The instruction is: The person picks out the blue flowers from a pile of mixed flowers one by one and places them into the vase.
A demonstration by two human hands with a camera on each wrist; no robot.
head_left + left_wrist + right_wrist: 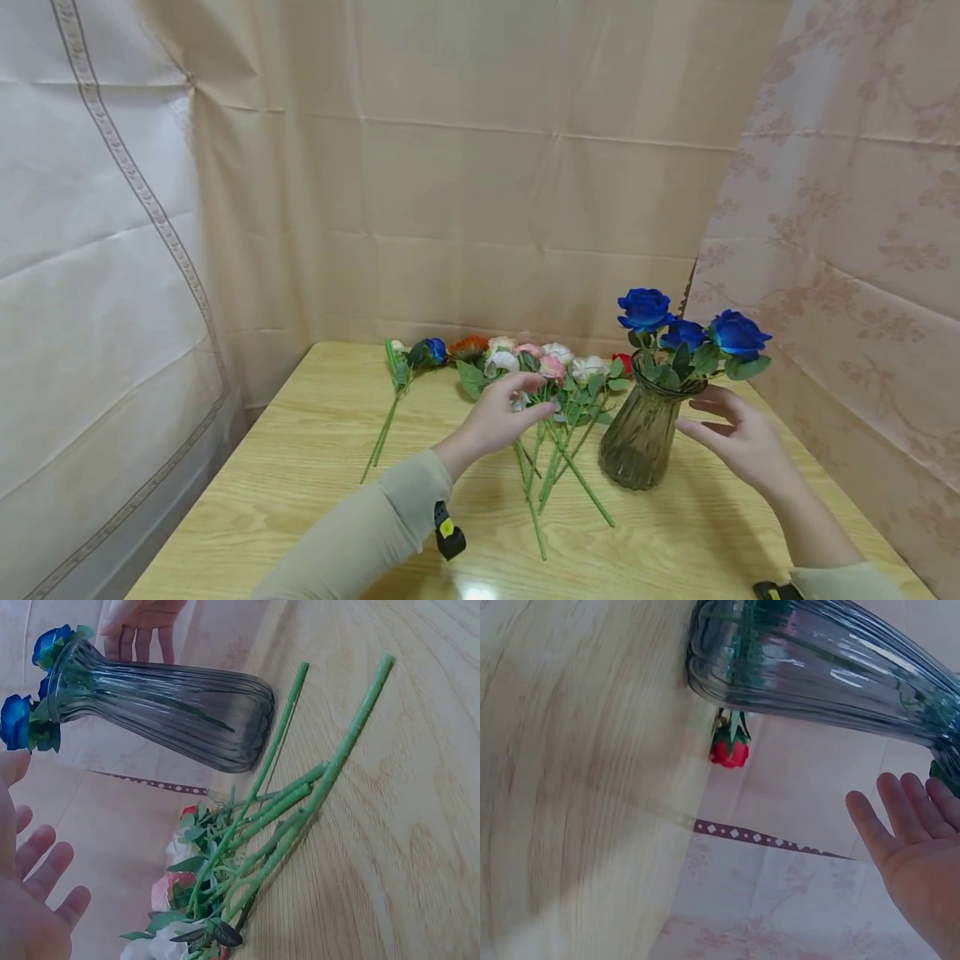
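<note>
A ribbed smoky glass vase stands upright on the right side of the table, with several blue roses spreading from its mouth. Beside its neck on the right is my right hand, fingers loosely bent and nothing held; the right wrist view shows its palm turned toward the glass. My left hand hovers over a pile of artificial flowers, its fingers spread and empty in the left wrist view. Pink, white and red blooms lie at the pile's back, their green stems crossing toward the front.
Left of the pile, a blue rose and a few green stems lie apart on the wooden table. An orange flower rests near the back edge. Beige and floral cloths hang behind and beside the table.
</note>
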